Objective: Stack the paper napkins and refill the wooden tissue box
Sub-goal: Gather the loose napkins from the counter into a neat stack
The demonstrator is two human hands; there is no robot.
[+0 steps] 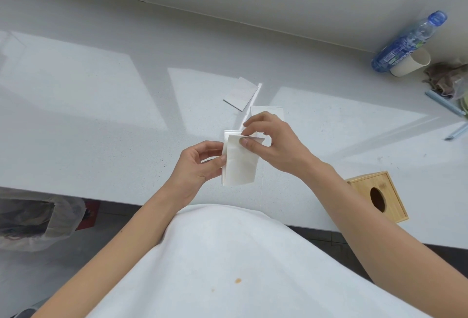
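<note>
Above the counter (101,115), folded napkins (240,163) between both hands' fingers (244,142).

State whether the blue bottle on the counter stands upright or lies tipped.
Upright: the bottle stands on its base beside a paper cup, cap on top.

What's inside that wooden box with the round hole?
Through the hole, the wooden box shows only darkness; no napkin pokes out. Its walls hide the rest, so its contents can't be told.
</note>
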